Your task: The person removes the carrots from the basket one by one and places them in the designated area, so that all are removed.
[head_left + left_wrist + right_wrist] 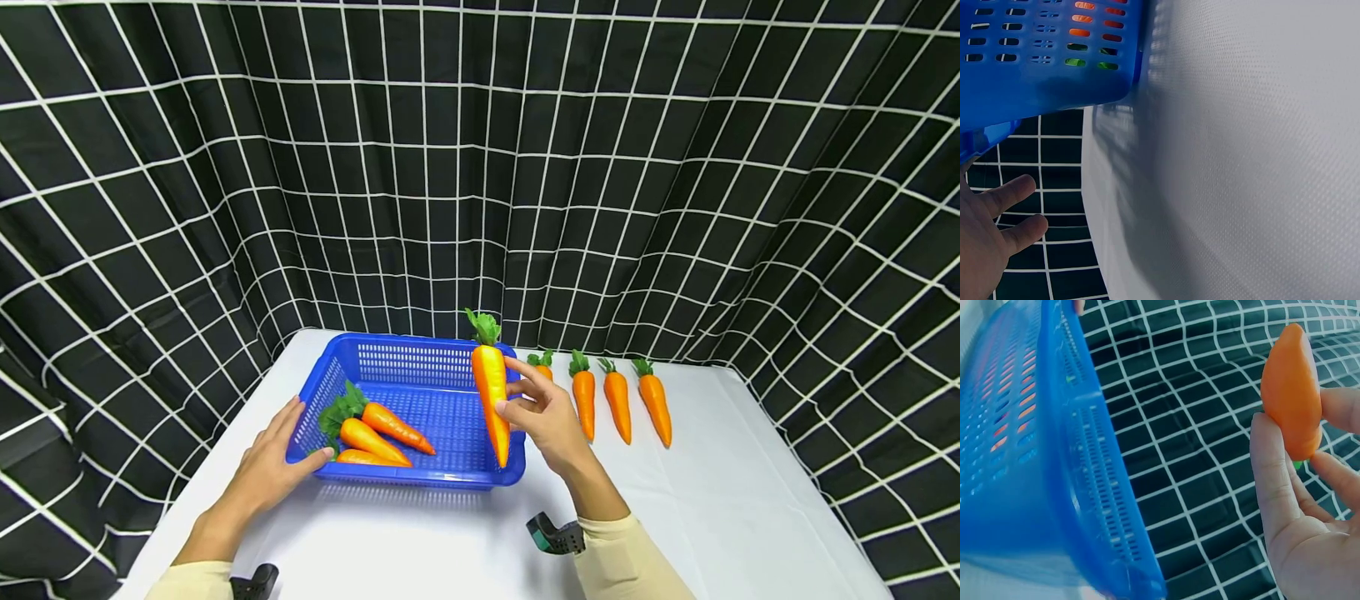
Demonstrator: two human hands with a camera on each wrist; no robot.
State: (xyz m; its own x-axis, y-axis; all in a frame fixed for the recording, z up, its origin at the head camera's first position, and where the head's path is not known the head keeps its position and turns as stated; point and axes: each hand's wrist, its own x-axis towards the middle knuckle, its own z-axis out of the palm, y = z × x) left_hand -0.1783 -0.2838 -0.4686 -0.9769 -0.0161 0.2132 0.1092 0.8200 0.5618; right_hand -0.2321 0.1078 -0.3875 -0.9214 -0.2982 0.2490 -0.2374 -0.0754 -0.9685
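Carrot (489, 377) — btwn RH fingers (1272, 478), tip down

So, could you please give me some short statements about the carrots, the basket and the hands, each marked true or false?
1. The right hand pinches a carrot with its fingers. True.
2. In the head view, that carrot's green leaves point downward. False: they are at its upper end.
3. At least three carrots lie inside the blue slotted basket. True.
4. The left hand grips a carrot. False: it holds none and lies at the basket's left end.
5. The carrots on the white table are left of the basket. False: they are right of it.
6. The black cloth has white grid lines. True.
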